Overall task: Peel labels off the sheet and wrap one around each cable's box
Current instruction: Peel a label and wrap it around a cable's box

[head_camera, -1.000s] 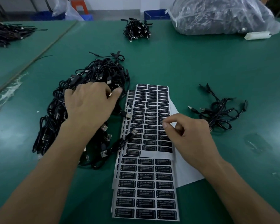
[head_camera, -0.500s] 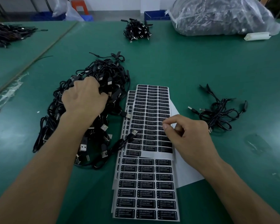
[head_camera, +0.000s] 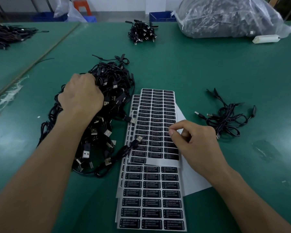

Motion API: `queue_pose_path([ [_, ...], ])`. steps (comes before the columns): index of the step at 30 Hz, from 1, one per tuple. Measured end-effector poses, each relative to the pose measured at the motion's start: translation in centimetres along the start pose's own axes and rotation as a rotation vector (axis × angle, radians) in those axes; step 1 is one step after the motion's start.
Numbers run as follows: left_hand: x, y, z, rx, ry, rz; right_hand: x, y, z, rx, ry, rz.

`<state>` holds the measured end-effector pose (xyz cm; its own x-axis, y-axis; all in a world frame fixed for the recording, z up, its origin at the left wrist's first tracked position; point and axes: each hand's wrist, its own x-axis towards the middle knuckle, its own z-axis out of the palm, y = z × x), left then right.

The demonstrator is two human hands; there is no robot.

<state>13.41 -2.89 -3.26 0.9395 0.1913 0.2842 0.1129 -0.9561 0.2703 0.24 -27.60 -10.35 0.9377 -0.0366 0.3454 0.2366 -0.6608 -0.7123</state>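
Note:
A big tangle of black USB cables (head_camera: 107,118) lies left of centre on the green table. My left hand (head_camera: 81,96) is curled into the top of that pile and grips cables there. Sheets of black labels (head_camera: 155,118) are stacked in front of me, a lower sheet (head_camera: 151,195) nearest me. My right hand (head_camera: 190,142) rests over the right edge of the upper sheet, thumb and forefinger pinching at a label in the right column. Whether the label has lifted is hidden by my fingers.
A small bunch of cables (head_camera: 225,118) lies to the right. Another bundle (head_camera: 142,32) sits far back, beside a large clear bag of cables (head_camera: 225,17) and a white block (head_camera: 265,38). More cables (head_camera: 5,34) lie on the left table. White backing paper (head_camera: 193,179) pokes out under the sheets.
My left hand has slid up and left over the pile and curled from flat into a grip on cables. My right hand stays pinching at the sheet's right edge.

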Motion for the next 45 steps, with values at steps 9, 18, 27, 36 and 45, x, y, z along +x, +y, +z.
queue_pose_path([
  [9,0.5,-0.7,0.6,0.065,-0.065,-0.011,0.0,0.1,0.1,0.019,-0.001,0.012],
  [18,-2.0,-0.1,0.0,-0.136,0.21,0.171,0.0,0.0,0.2,0.003,0.003,0.009],
  [27,-3.3,-0.7,-0.1,-0.68,0.36,0.013,0.1,0.2,0.3,0.007,0.012,0.001],
  [36,-5.3,1.7,-2.1,-1.055,0.382,0.378,0.1,0.3,0.2,-0.045,0.047,-0.041],
  [45,-8.1,3.0,-1.2,-1.472,-0.458,0.361,0.4,-0.1,-0.1,0.029,0.098,-0.006],
])
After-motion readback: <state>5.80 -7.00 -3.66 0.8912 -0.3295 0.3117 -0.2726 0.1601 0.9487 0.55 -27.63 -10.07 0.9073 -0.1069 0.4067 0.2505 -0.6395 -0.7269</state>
